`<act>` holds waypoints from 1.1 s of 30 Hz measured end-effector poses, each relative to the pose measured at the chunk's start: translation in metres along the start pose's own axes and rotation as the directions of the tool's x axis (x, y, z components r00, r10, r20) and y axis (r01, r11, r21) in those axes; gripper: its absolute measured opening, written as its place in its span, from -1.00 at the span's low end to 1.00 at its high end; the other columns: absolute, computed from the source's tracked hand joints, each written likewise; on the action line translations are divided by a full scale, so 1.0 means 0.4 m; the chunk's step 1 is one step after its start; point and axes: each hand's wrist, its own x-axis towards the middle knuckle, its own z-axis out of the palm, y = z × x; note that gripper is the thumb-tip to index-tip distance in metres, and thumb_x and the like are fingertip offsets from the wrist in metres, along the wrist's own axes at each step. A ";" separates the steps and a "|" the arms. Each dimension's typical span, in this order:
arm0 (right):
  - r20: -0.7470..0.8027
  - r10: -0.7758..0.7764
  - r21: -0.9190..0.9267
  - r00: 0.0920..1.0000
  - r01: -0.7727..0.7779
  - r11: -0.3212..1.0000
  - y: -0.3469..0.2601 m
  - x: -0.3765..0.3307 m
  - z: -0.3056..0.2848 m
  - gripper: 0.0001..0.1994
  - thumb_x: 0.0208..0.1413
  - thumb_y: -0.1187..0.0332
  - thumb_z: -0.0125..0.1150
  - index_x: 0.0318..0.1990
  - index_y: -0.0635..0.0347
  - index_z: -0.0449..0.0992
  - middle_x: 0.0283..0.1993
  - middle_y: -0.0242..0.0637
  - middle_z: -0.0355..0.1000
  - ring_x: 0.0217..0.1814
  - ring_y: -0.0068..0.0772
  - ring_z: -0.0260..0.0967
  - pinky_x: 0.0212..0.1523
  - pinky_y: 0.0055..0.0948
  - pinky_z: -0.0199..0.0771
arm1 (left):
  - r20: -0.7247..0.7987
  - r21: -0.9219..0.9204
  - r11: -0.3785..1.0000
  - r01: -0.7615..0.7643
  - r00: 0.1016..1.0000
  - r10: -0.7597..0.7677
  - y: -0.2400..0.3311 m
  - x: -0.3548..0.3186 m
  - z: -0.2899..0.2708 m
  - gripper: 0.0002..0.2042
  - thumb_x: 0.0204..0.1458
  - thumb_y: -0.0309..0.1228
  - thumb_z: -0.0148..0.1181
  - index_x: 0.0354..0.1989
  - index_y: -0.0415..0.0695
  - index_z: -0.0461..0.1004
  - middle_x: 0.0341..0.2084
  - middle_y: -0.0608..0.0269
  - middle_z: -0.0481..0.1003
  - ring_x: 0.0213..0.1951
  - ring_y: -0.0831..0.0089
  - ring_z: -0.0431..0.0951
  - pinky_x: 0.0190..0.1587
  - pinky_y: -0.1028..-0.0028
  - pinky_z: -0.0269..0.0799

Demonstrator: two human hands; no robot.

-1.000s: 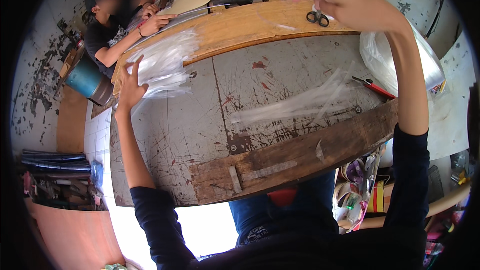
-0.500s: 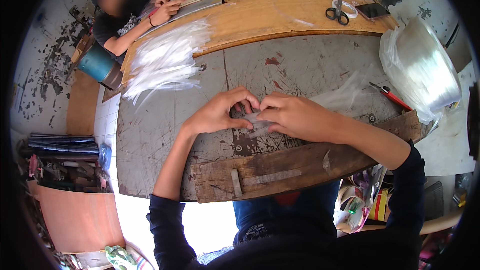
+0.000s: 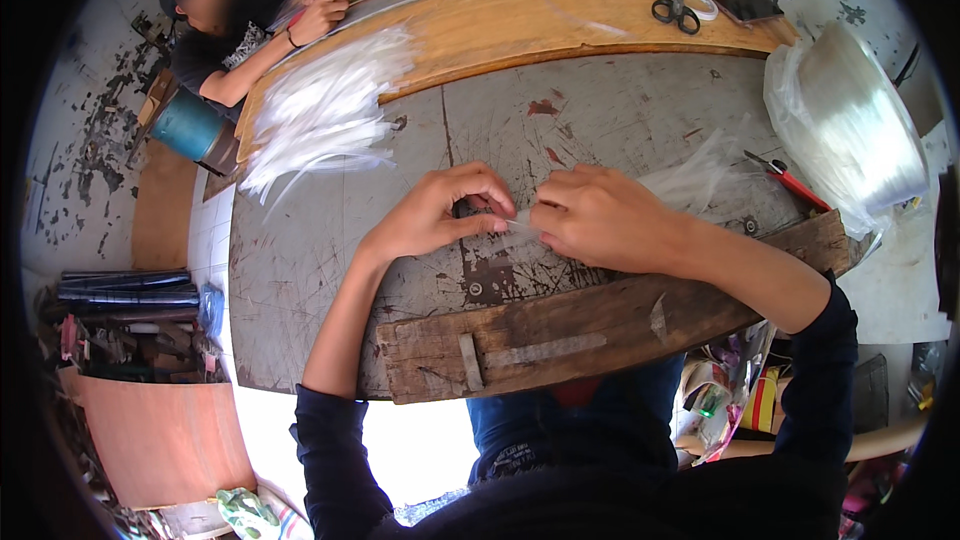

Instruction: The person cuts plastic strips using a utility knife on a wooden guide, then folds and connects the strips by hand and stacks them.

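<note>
Centrally, a scratched grey worktable [image 3: 330,280] fills the view, with a worn wooden plank [image 3: 600,325] along its near edge and a pale wooden board [image 3: 560,25] along its far edge. At far right a large clear plastic bag [image 3: 850,130] holds a roll of translucent material; at far left a loose heap of clear plastic strips [image 3: 320,115] fans across the table, probably set aside out of the working area. A co-worker [image 3: 250,30] bends over the far-left corner, apart from the person's own hands. Smaller items lie beyond reach: black-handled scissors [image 3: 675,8] on the board, and a red-handled tool [image 3: 795,183] at right. The left hand [image 3: 440,215] and right hand [image 3: 605,220] meet at the table's middle, fingertips curled together and pinching a small bundle of clear strips [image 3: 690,180], whose free ends trail away to the right. The close grip likely keeps the slippery strips aligned at one end. Both hands are nearly closed on the bundle; exactly how many strips each holds cannot be told. Compared with half a second ago, the hands remain together at the same central spot, the fingers now drawn tighter, while a second ago both arms were stretched wide toward the far corners.
</note>
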 end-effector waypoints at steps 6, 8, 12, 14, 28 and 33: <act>-0.120 0.019 0.144 0.993 -0.001 0.990 0.012 0.002 -0.024 -0.91 -0.15 0.45 0.11 -0.51 0.29 0.40 -0.48 -0.21 0.32 -0.40 -0.23 0.33 -0.35 -0.34 0.37 | -0.002 0.024 1.000 -0.006 1.000 0.006 0.011 -0.008 -0.003 -0.82 -0.13 -0.52 0.20 -0.31 -0.20 0.45 -0.33 0.25 0.42 -0.24 0.46 0.42 -0.19 0.49 0.35; -0.133 0.139 0.176 0.981 -0.114 0.978 0.025 0.000 -0.025 -0.89 -0.09 0.43 0.10 -0.49 0.30 0.40 -0.48 -0.21 0.31 -0.40 -0.19 0.33 -0.36 -0.32 0.36 | -0.008 0.039 0.999 -0.017 1.000 0.017 0.018 -0.004 0.006 -0.81 -0.12 -0.53 0.19 -0.28 -0.20 0.44 -0.30 0.25 0.43 -0.24 0.48 0.42 -0.19 0.50 0.35; -0.090 0.184 0.204 0.979 -0.163 0.965 0.042 -0.005 -0.021 -0.88 -0.07 0.43 0.08 -0.47 0.33 0.40 -0.47 -0.19 0.32 -0.39 -0.18 0.33 -0.37 -0.29 0.36 | -0.172 -0.360 0.927 0.105 0.969 -0.177 0.035 0.012 0.030 -0.78 -0.08 -0.56 0.15 -0.20 -0.24 0.42 -0.23 0.25 0.42 -0.21 0.55 0.41 -0.18 0.56 0.37; -0.095 0.197 0.259 0.976 -0.166 0.951 0.037 -0.003 -0.025 -0.88 -0.06 0.44 0.06 -0.47 0.35 0.40 -0.47 -0.15 0.31 -0.40 -0.15 0.32 -0.38 -0.27 0.35 | -0.187 -0.355 0.925 0.132 0.960 -0.208 0.032 0.013 0.031 -0.77 -0.07 -0.57 0.14 -0.19 -0.26 0.41 -0.23 0.25 0.43 -0.21 0.58 0.41 -0.19 0.58 0.38; 0.027 0.276 0.430 0.961 -0.260 0.865 0.026 0.001 -0.017 -0.89 0.02 0.48 -0.02 -0.38 0.38 0.34 -0.40 -0.04 0.32 -0.33 0.00 0.31 -0.31 -0.22 0.30 | -0.364 -0.397 0.917 -0.037 0.924 -0.120 -0.008 0.031 0.061 -0.90 -0.05 -0.55 0.13 -0.36 -0.30 0.42 -0.48 0.18 0.50 -0.40 0.52 0.53 -0.36 0.59 0.48; 0.010 0.297 0.413 0.955 -0.274 0.868 0.025 0.006 -0.034 -0.89 -0.06 0.53 0.01 -0.36 0.37 0.27 -0.42 -0.03 0.31 -0.33 0.01 0.31 -0.34 -0.22 0.30 | -0.322 -0.470 0.883 0.021 0.927 -0.193 -0.011 0.027 0.060 -0.93 -0.03 -0.56 0.11 -0.39 -0.30 0.38 -0.49 0.17 0.48 -0.41 0.49 0.53 -0.39 0.60 0.46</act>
